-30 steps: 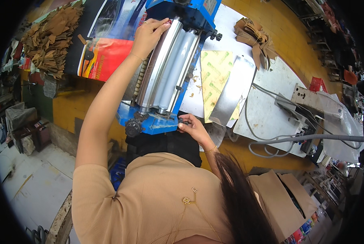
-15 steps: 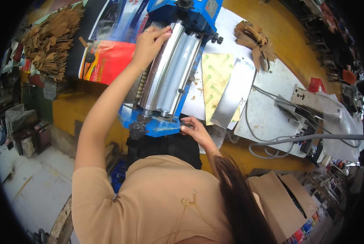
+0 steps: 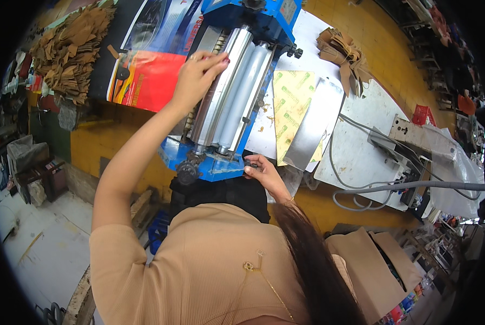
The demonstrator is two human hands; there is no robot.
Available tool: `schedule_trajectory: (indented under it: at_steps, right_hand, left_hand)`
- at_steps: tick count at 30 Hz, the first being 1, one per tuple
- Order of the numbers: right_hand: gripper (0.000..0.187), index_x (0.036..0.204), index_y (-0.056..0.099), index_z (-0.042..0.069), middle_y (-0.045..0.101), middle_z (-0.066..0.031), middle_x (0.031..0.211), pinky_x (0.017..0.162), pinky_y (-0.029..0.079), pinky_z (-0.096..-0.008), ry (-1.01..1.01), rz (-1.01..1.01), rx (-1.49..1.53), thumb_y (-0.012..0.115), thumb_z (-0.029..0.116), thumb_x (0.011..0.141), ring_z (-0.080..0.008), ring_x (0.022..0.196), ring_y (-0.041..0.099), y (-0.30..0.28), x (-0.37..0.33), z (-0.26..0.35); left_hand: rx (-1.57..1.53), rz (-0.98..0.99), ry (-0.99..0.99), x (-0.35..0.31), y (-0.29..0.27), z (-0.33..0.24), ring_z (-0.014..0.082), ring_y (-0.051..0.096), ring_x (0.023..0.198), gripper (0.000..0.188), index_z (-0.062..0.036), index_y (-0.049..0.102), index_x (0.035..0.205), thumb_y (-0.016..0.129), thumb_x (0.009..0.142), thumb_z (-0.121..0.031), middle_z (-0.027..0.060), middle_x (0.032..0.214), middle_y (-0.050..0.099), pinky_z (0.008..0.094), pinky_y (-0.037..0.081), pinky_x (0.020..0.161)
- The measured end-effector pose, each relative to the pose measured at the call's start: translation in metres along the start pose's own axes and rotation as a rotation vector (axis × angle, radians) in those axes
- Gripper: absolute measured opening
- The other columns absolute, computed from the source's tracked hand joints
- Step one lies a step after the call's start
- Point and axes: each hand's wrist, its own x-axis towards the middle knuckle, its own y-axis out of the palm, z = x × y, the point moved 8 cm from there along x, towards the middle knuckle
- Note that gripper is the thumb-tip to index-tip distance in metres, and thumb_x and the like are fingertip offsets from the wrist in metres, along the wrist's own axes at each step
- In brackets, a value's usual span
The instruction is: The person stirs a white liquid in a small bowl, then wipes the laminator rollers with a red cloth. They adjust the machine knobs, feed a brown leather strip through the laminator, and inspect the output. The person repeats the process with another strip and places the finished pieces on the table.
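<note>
A blue roller machine (image 3: 221, 172) stands in front of me, with a shiny metal roller (image 3: 221, 100) and a pale grey-blue roller (image 3: 246, 97) side by side. My left hand (image 3: 199, 78) reaches over its left side, fingers stretched out, the tips at the metal roller's upper part. Nothing shows in that hand; whether the fingertips touch the metal or hover just over it is hard to tell. At the machine's near right corner, my right hand (image 3: 263, 174) has its thumb and fingers closed round a small black knob (image 3: 249, 164). A larger black knob (image 3: 187, 171) sits at the near left corner.
Stacked brown cut pieces (image 3: 72, 54) lie at the far left beside a red and blue printed sheet (image 3: 150, 81). Right of the machine are a yellow patterned sheet (image 3: 288, 103), a metal plate (image 3: 314, 127) and a brown bundle (image 3: 344, 57). Grey cables (image 3: 372, 189) cross the right side.
My left hand has come nearer along the metal roller, its fingers now lower down than before. My right hand keeps its hold on the small knob. The view has shifted slightly.
</note>
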Motion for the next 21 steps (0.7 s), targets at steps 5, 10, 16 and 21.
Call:
schedule_trajectory:
  at_steps: [5,10,16,21]
  right_hand:
    - [0.040,0.121,0.049,0.002,0.057,-0.0077,0.107,0.075,0.050,-0.0242,-0.004,-0.029,-0.008,0.068,0.016,0.088,-0.0112,0.088,0.061,0.001,-0.003,0.001]
    - [0.040,0.121,0.049,0.001,0.057,-0.0080,0.107,0.075,0.050,-0.0249,-0.008,-0.038,0.008,0.067,0.018,0.089,-0.0127,0.087,0.062,0.002,-0.003,0.000]
    - [0.039,0.121,0.049,0.002,0.058,-0.0072,0.105,0.079,0.051,-0.0274,-0.002,-0.013,-0.022,0.066,0.018,0.089,-0.0132,0.090,0.060,0.000,-0.001,0.001]
    - [0.037,0.121,0.049,0.001,0.060,-0.0074,0.104,0.081,0.051,-0.0283,0.016,-0.026,-0.068,0.063,0.017,0.091,-0.0133,0.091,0.059,0.001,-0.003,0.002]
  left_hand:
    - [0.098,-0.069,0.130,0.052,0.010,0.000,0.0267,0.060,0.084,0.030,-0.0099,0.070,0.109,0.061,0.088,-0.029,0.0127,0.092,0.062,0.0329,0.046,0.077]
    - [0.039,-0.003,-0.024,0.014,0.000,0.013,0.0254,0.059,0.079,0.032,-0.0088,0.068,0.111,0.063,0.088,-0.030,0.0130,0.086,0.061,0.0330,0.046,0.072]
    - [-0.134,0.024,-0.142,-0.043,-0.011,0.009,0.0198,0.059,0.077,0.029,-0.0086,0.068,0.113,0.066,0.087,-0.022,0.0109,0.088,0.062,0.0293,0.046,0.071]
    - [-0.095,0.027,-0.120,-0.060,-0.015,0.002,0.0197,0.060,0.080,0.028,-0.0110,0.069,0.112,0.069,0.085,-0.020,0.0093,0.092,0.063,0.0290,0.047,0.074]
